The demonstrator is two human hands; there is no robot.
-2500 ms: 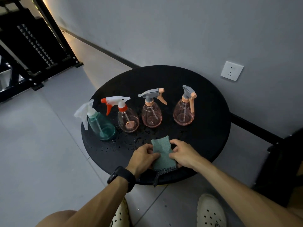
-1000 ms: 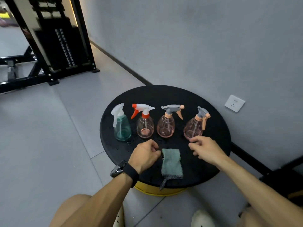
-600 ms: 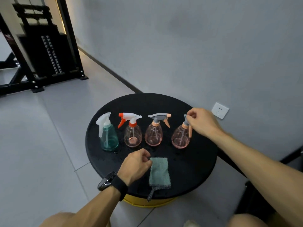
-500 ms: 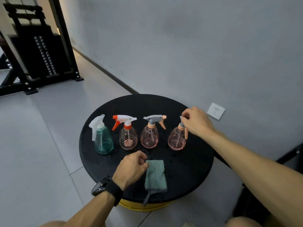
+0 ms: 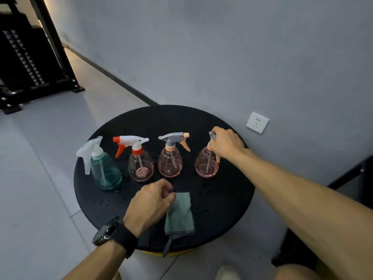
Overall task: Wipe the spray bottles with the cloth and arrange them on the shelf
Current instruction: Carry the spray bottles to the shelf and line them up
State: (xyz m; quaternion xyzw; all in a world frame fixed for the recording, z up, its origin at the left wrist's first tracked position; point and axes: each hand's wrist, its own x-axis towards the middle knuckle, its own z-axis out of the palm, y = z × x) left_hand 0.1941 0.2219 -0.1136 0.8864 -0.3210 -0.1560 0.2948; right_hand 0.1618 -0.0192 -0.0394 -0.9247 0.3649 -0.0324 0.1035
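Several spray bottles stand in a row on a round black table (image 5: 222, 209). From the left: a teal bottle (image 5: 105, 174) with a white trigger, a clear pink bottle (image 5: 140, 164) with a red and white trigger, a pink bottle (image 5: 170, 160) with a grey trigger, and a rightmost pink bottle (image 5: 206, 164). My right hand (image 5: 226, 144) grips the trigger head of that rightmost bottle. A green cloth (image 5: 179, 215) lies flat near the table's front edge. My left hand (image 5: 149, 205) is curled with its fingertips at the cloth's left corner; whether it pinches the cloth I cannot tell.
Water droplets speckle the tabletop around the bottles. A white wall socket (image 5: 257, 122) sits on the grey wall behind the table. A black metal rack (image 5: 30, 57) stands at the far left on the grey tiled floor. A dark frame (image 5: 343, 178) is at the right.
My right hand left the cloth, reached to the rightmost pink bottle and closed round its trigger head. My left hand stayed at the cloth's left edge. The camera view shifted.
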